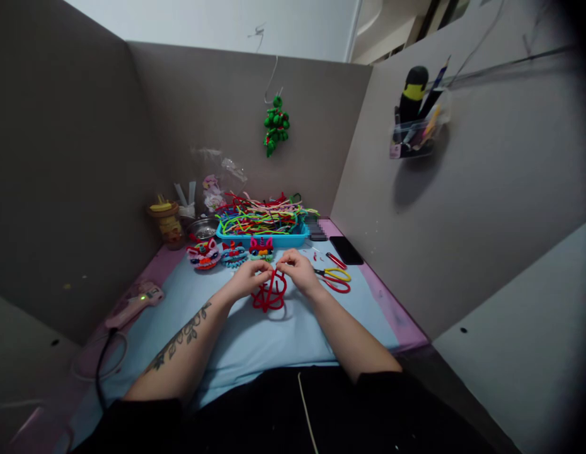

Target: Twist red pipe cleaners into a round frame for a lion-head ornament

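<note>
Our left hand point(252, 276) and right hand point(297, 270): fingertips pinched on top of red, rounded, open frame of fuzzy stems point(269, 292), over pale-blue cloth point(264, 345). Probably light, bendy, easily squashed; we'd best grip stems near joins.

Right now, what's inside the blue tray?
The tray holds a tangled heap of thin, bendy-looking stems, with red, pink and yellow-green ones showing. The heap covers the tray's bottom, so anything lying underneath can't be seen.

Green ornament point(276, 129) against grey partition point(193, 120)
</note>
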`<action>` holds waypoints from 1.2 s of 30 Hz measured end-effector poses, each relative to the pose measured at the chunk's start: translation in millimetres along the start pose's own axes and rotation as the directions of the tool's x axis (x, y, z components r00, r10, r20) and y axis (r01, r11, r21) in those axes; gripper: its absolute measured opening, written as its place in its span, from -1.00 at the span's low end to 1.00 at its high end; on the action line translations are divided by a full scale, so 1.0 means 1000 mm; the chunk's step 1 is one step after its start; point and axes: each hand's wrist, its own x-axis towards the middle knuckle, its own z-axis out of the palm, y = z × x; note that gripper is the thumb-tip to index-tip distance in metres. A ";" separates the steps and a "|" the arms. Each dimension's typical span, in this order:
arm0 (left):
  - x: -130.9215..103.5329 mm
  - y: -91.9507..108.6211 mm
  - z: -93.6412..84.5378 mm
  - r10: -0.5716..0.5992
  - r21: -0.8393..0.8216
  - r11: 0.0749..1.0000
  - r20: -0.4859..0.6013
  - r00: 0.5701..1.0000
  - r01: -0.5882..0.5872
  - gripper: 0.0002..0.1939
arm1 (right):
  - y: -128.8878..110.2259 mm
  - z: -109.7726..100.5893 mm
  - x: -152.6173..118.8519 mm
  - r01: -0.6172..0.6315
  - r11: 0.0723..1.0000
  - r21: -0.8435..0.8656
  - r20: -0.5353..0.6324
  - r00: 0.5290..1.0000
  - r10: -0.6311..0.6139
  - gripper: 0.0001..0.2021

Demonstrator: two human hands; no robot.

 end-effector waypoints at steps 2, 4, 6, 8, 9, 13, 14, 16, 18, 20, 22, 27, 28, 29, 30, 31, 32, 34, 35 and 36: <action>-0.002 0.004 0.000 0.038 0.027 0.999 0.037 0.999 -0.039 -0.78 | 0.006 0.000 0.002 -0.134 0.987 0.086 0.061 0.990 0.129 -0.88; -0.003 0.005 -0.001 0.050 0.044 0.998 0.071 0.996 -0.053 -0.78 | 0.010 0.002 0.003 -0.262 0.951 0.162 0.151 0.959 0.239 -0.84; -0.002 0.003 -0.002 0.031 0.034 0.999 0.060 0.998 -0.033 -0.78 | 0.011 0.003 0.003 -0.342 0.906 0.249 0.221 0.931 0.290 -0.81; -0.001 -0.001 -0.004 0.004 0.011 1.000 0.005 1.000 -0.004 -0.76 | 0.009 0.003 0.003 -0.345 0.868 0.357 0.244 0.931 0.270 -0.74; 0.000 -0.003 -0.005 -0.005 0.001 1.000 -0.027 1.000 0.005 -0.75 | 0.007 0.003 0.002 -0.328 0.855 0.401 0.249 0.937 0.243 -0.67; 0.002 -0.008 -0.005 -0.025 -0.043 0.999 -0.096 0.995 0.021 -0.78 | 0.004 0.005 -0.001 -0.290 0.862 0.416 0.296 0.939 0.174 -0.44; 0.002 -0.009 -0.004 -0.029 -0.065 0.998 -0.107 0.994 0.022 -0.77 | 0.004 0.007 -0.002 -0.289 0.868 0.404 0.288 0.941 0.179 -0.47; 0.002 -0.008 -0.003 -0.044 -0.126 0.992 -0.114 0.992 0.030 -0.74 | 0.005 0.009 -0.002 -0.302 0.862 0.407 0.264 0.942 0.205 -0.56; 0.003 -0.007 -0.003 -0.068 -0.213 0.976 -0.113 0.991 0.043 -0.68 | 0.007 0.011 -0.001 -0.325 0.840 0.434 0.254 0.939 0.232 -0.62; 0.004 -0.009 -0.005 -0.091 -0.312 0.949 -0.150 0.984 0.040 -0.61 | 0.009 0.011 0.001 -0.345 0.809 0.475 0.244 0.935 0.256 -0.62; 0.006 -0.013 -0.011 -0.120 -0.380 0.925 -0.244 0.962 0.019 -0.54 | 0.012 0.009 0.003 -0.353 0.768 0.534 0.208 0.936 0.285 -0.59; 0.006 -0.027 -0.026 -0.276 -0.400 0.910 -0.381 0.883 0.112 -0.42 | 0.016 0.001 0.009 -0.319 0.652 0.688 0.118 0.935 0.334 -0.55; 0.005 -0.028 -0.027 -0.272 -0.387 0.913 -0.351 0.896 0.125 -0.43 | 0.016 -0.001 0.009 -0.316 0.636 0.704 0.115 0.934 0.337 -0.55; 0.004 -0.028 -0.027 -0.258 -0.373 0.918 -0.310 0.915 0.133 -0.44 | 0.016 -0.002 0.010 -0.320 0.623 0.714 0.120 0.932 0.341 -0.54; 0.003 -0.027 -0.027 -0.242 -0.358 0.923 -0.261 0.934 0.139 -0.46 | 0.016 -0.004 0.010 -0.328 0.610 0.721 0.129 0.929 0.347 -0.54; 0.003 -0.026 -0.026 -0.229 -0.347 0.927 -0.218 0.949 0.144 -0.48 | 0.016 -0.004 0.009 -0.340 0.597 0.727 0.141 0.924 0.355 -0.54; 0.002 -0.025 -0.024 -0.216 -0.339 0.930 -0.182 0.959 0.145 -0.50 | 0.017 -0.005 0.009 -0.354 0.584 0.730 0.154 0.919 0.364 -0.54; 0.001 -0.022 -0.020 -0.196 -0.322 0.936 -0.131 0.972 0.145 -0.54 | 0.018 -0.004 0.008 -0.380 0.566 0.731 0.176 0.907 0.382 -0.54; 0.000 -0.021 -0.019 -0.188 -0.314 0.939 -0.114 0.976 0.144 -0.56 | 0.020 -0.003 0.008 -0.390 0.563 0.728 0.185 0.903 0.387 -0.55; 0.000 -0.020 -0.018 -0.183 -0.305 0.941 -0.098 0.978 0.145 -0.59 | 0.021 -0.001 0.007 -0.397 0.564 0.724 0.190 0.901 0.391 -0.55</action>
